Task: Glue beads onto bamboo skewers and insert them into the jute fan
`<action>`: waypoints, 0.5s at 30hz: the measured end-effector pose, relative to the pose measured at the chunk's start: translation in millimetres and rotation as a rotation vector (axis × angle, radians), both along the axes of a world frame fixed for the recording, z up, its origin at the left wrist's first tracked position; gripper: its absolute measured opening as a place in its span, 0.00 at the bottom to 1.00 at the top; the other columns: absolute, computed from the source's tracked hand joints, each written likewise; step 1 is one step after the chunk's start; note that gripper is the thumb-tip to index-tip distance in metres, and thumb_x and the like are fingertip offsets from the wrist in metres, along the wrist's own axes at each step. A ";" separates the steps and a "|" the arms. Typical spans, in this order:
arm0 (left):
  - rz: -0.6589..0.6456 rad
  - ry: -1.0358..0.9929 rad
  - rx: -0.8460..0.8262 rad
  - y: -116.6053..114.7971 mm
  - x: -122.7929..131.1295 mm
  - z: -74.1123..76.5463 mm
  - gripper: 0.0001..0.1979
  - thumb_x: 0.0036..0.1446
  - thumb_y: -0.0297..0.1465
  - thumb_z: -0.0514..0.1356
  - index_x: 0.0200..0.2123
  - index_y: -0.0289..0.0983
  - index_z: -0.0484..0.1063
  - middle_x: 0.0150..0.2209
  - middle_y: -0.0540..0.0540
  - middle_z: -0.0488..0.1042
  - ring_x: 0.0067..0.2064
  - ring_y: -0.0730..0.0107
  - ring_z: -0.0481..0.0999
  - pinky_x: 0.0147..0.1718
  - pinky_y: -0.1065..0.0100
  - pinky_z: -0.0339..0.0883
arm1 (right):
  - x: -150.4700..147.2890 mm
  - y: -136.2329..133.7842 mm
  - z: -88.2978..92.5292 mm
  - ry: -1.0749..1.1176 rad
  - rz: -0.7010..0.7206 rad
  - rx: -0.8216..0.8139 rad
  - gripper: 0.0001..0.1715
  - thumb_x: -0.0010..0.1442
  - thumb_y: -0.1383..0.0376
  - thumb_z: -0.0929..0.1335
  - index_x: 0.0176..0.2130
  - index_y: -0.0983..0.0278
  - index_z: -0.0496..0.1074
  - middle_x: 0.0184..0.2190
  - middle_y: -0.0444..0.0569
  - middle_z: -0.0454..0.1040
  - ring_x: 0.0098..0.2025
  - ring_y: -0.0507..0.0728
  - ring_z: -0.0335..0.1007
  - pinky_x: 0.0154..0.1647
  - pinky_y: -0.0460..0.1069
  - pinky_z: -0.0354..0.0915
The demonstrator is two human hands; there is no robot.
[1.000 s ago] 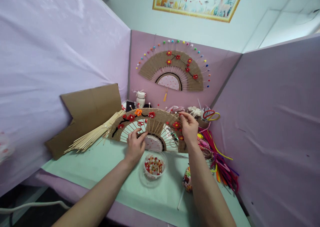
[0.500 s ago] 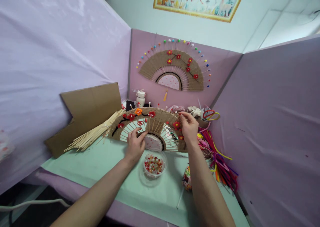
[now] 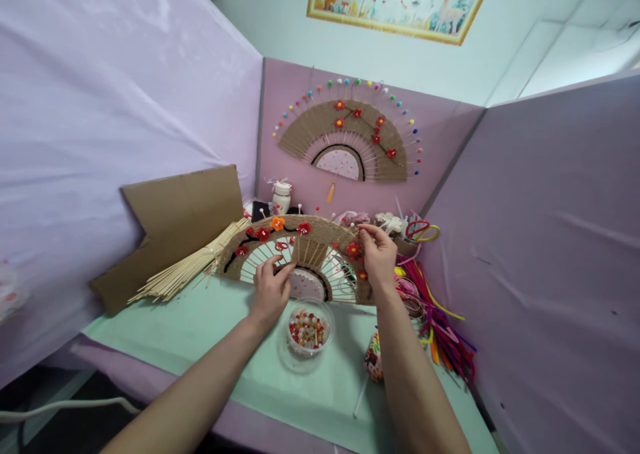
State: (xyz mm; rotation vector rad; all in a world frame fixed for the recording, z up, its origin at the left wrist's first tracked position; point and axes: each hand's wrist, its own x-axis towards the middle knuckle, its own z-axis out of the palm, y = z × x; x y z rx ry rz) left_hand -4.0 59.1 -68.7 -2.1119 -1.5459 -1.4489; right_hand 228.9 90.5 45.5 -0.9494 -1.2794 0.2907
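Note:
A twine-wrapped handmade fan (image 3: 327, 231) stands upright on the table, with red and orange flowers on its band. My left hand (image 3: 271, 291) holds it low, thumb and fingers at its sticks beside the small inner arch. At the fan's upper right edge, my right hand (image 3: 379, 254) is closed in a pinch on a small red bead (image 3: 360, 228), mostly covered by the fingertips. White and red beads stick up along the top edge. Below the fan sits a clear round tub (image 3: 331, 331) of mixed beads (image 3: 306, 329).
A bundle of thin sticks (image 3: 173, 274) and a cut cardboard sheet (image 3: 200, 201) lie left. Fuzzy craft stems (image 3: 450, 344) and scissors (image 3: 417, 230) are right. Another finished fan (image 3: 305, 131) hangs on the back panel. A white jar (image 3: 281, 199) stands behind.

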 end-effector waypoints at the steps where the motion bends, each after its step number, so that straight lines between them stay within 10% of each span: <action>1: -0.002 0.002 0.002 0.0 0.0 0.0 0.21 0.57 0.22 0.55 0.51 0.41 0.77 0.55 0.38 0.65 0.55 0.52 0.63 0.56 0.50 0.63 | 0.1 0.1 -0.3 0.000 0.000 -0.002 0.14 0.58 0.58 0.68 0.38 0.64 0.79 0.36 0.49 0.80 0.41 0.59 0.74 0.47 0.54 0.67; 15: -0.011 -0.011 -0.009 -0.7 -0.8 0.2 0.21 0.57 0.22 0.55 0.51 0.42 0.76 0.55 0.39 0.65 0.55 0.53 0.63 0.55 0.50 0.63 | -1.9 -4.4 -0.1 0.026 0.010 -0.017 0.16 0.58 0.59 0.69 0.44 0.64 0.78 0.41 0.52 0.80 0.42 0.59 0.75 0.47 0.54 0.68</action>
